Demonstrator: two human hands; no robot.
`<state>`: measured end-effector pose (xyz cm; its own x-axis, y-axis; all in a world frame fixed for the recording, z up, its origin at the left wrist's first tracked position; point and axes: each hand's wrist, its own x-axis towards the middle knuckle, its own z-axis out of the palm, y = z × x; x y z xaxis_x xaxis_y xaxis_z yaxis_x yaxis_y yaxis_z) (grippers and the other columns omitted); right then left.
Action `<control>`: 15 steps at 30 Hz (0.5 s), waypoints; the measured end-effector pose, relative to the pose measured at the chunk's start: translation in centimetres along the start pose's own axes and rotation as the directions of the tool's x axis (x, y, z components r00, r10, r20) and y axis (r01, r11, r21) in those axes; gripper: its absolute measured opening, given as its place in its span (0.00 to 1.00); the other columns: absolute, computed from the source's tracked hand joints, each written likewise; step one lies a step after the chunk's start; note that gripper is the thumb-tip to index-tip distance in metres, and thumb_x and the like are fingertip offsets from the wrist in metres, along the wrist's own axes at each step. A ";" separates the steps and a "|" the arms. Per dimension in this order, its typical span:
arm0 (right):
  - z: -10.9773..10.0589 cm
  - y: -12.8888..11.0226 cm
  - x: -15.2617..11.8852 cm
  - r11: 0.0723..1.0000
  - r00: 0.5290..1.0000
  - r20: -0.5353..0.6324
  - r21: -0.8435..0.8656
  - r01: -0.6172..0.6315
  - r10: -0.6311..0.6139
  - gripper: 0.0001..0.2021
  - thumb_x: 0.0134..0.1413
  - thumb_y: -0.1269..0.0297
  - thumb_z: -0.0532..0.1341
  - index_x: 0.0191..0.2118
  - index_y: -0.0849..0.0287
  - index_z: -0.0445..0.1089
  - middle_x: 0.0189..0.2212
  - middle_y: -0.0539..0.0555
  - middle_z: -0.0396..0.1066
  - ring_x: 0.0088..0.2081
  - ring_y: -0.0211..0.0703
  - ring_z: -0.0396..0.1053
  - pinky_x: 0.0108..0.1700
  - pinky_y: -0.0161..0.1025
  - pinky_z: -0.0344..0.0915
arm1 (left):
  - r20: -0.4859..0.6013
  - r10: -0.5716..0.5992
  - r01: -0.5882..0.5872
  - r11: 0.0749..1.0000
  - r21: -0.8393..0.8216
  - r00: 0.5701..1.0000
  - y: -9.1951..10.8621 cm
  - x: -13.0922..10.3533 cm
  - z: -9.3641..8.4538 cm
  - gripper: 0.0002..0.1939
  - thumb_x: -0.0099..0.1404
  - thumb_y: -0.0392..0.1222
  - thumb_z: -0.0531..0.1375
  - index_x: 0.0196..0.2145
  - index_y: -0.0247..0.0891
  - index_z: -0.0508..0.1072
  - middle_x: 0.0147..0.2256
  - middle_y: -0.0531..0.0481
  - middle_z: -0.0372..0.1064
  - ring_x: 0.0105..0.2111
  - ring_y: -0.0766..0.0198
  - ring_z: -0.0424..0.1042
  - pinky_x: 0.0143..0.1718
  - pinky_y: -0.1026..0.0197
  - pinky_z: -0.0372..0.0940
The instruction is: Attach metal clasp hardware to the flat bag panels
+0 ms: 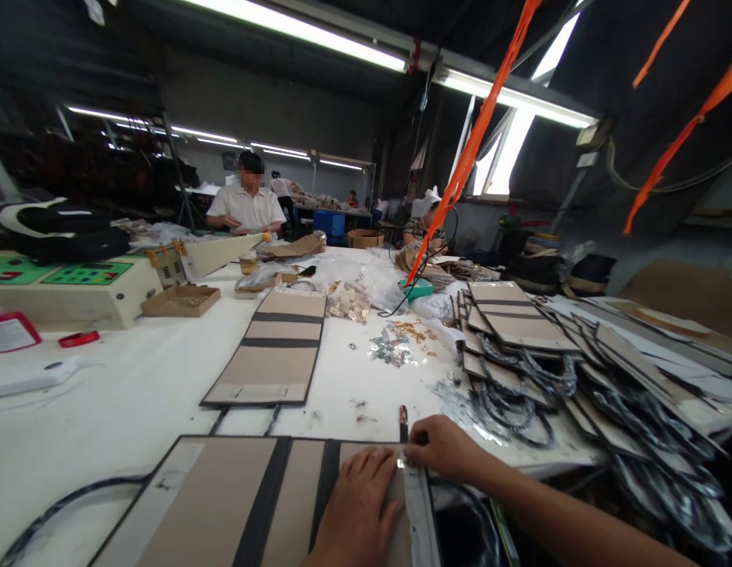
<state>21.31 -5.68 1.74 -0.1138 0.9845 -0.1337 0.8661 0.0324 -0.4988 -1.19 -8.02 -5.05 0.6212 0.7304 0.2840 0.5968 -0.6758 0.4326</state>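
Beige beneath the left hand (357,500), laid palm down with fingers extended on the black-edged panel (298,488), spread open along the near side of the white table (142,378). Held thumb close to fingers in the right hand (434,446) at the panel's far right corner, beside a small shiny piece (401,463) on the pale strip (420,512); could not tell whether gripping anything there or only touching. Risked knocking so small a piece askew with fingertips so near. Risked a skid of the whole panel, too, if pressing unevenly with the left palm or catching the dark handle (86,487) looped out at left. Noted just past the far edge: a slim dark object (404,421) with an orange-tinged end, too small to identify, easily bumped by a stray knuckle. Farther out, showed silver-coloured bits (393,346) and gold-coloured bits (416,329), loose and liable to scatter, or to mark a panel if trapped underneath. Beyond, to the left, showed a second panel (265,366) lying flat. To the right, piled unevenly: a stack of panels (528,327) with plastic-wrapped handles (549,378) overlapping, judged likely to slide or snag if jostled. Across the table, pictured at work: a co-worker (245,206) in a white shirt.
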 end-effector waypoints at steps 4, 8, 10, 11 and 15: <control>-2.9 1.9 5.7 0.993 0.990 -0.116 -0.080 -0.091 0.082 0.10 0.57 0.60 0.65 0.40 0.52 0.84 0.37 0.52 0.83 0.40 0.45 0.78 0.42 0.36 0.66 | 0.010 0.067 -0.067 0.997 0.034 0.998 -1.5 0.1 1.1 0.34 0.64 0.39 0.64 0.67 0.48 0.64 0.65 0.48 0.67 0.62 0.48 0.66 0.64 0.45 0.65; -4.7 4.3 12.6 0.964 0.962 -0.197 -0.149 -0.219 0.188 0.17 0.57 0.60 0.65 0.51 0.54 0.81 0.50 0.59 0.80 0.50 0.54 0.76 0.48 0.42 0.66 | 0.027 0.131 -0.133 0.987 0.091 0.991 -3.2 0.4 2.4 0.36 0.64 0.41 0.65 0.68 0.48 0.62 0.64 0.48 0.68 0.61 0.47 0.68 0.60 0.46 0.67; -4.8 5.3 15.6 0.954 0.955 -0.203 -0.163 -0.250 0.216 0.19 0.57 0.57 0.66 0.53 0.53 0.80 0.52 0.60 0.79 0.52 0.55 0.75 0.48 0.43 0.66 | 0.028 0.160 -0.163 0.978 0.130 0.987 -4.1 0.5 3.2 0.36 0.65 0.44 0.66 0.68 0.49 0.61 0.63 0.49 0.70 0.59 0.47 0.70 0.57 0.47 0.69; -4.7 5.6 16.8 0.952 0.954 -0.199 -0.168 -0.258 0.223 0.20 0.57 0.55 0.66 0.53 0.51 0.80 0.52 0.59 0.79 0.52 0.56 0.75 0.48 0.43 0.66 | 0.026 0.181 -0.183 0.972 0.148 0.983 -4.5 0.5 3.6 0.37 0.65 0.46 0.67 0.69 0.49 0.60 0.63 0.49 0.70 0.58 0.47 0.71 0.56 0.48 0.70; -3.9 5.9 20.1 0.947 0.956 -0.177 -0.179 -0.265 0.234 0.19 0.52 0.51 0.69 0.49 0.49 0.82 0.48 0.58 0.81 0.49 0.58 0.76 0.45 0.43 0.66 | 0.009 0.259 -0.255 0.946 0.200 0.966 -5.8 0.3 4.7 0.39 0.69 0.56 0.65 0.72 0.50 0.56 0.61 0.48 0.72 0.57 0.49 0.73 0.53 0.50 0.71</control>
<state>26.02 14.93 -0.49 0.1801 0.9792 -0.0931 0.9378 -0.1995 -0.2840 -2.05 -4.40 -11.51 0.7590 0.5299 0.3784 0.5078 -0.8455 0.1653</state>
